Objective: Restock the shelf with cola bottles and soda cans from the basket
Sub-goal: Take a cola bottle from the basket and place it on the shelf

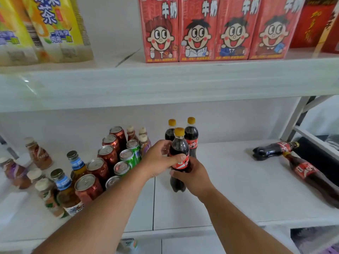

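- Reaching in from the near edge, your two forearms are crossing the front lip of the lower shelf (238, 198), which is lying bare and white under them.
- Your left hand (159, 158) is curling round the upper body of the cola bottle (179, 158), thumb lying across the red label; your right hand (190, 173) is wrapping the same bottle lower down, fingers partly hidden behind it.
- That bottle is standing upright, or nearly so, with its base at the shelf surface; I cannot tell whether it is fully resting yet.
- Just to its left, the rows of soda cans (108, 158) are sitting close to your left wrist. Judging by that, a sideways swing of the forearm could be knocking a can over into its neighbours.
- Just behind it, two standing cola bottles (190, 136) are almost touching the one you are holding. Pushing it back too hard could be toppling them, since tall narrow bottles tip easily.
- To the right, the shelf is offering plenty of open room, so sliding out that way looks safer than going left.
- Farther right, two fallen cola bottles (293, 158) are lying on their sides near the shelf's right edge and could be rolling off if bumped.
- Overhead, the upper shelf board (165, 85) is hanging close above the caps, so lifting high risks a knock; the red milk cartons (211, 30) are sitting on it.
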Demonstrator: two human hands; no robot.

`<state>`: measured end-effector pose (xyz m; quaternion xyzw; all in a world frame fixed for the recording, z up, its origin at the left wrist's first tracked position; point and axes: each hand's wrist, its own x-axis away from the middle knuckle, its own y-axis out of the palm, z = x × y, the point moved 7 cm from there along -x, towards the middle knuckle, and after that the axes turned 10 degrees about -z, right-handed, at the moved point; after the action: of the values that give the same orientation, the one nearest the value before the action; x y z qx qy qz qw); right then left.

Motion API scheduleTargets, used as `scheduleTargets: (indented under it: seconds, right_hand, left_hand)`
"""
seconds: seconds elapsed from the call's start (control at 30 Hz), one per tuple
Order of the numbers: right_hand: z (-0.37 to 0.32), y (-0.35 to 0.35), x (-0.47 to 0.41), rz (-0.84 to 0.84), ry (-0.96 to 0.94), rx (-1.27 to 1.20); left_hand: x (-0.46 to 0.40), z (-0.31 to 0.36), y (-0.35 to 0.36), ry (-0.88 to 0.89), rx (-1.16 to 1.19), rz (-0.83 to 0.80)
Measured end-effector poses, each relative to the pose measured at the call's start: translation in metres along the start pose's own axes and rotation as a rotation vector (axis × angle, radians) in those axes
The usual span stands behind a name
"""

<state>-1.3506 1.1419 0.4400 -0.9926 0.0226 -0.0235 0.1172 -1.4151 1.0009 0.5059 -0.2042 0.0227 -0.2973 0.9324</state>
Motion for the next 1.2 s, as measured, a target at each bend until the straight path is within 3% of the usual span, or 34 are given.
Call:
scheduleTargets:
  seconds: [0.57,1.2]
  right_hand:
    - [0.048,0.010,-0.050,-0.023,0.020,-0.077]
    - [0.054,0.011,-0.057,0.021,0.047,0.156]
  left_hand:
    - [-0.034,-0.023,-0.008,-0.010,-0.046,0.025]
    - [-0.028,-0.035,-0.015,-0.002,-0.027,0.042]
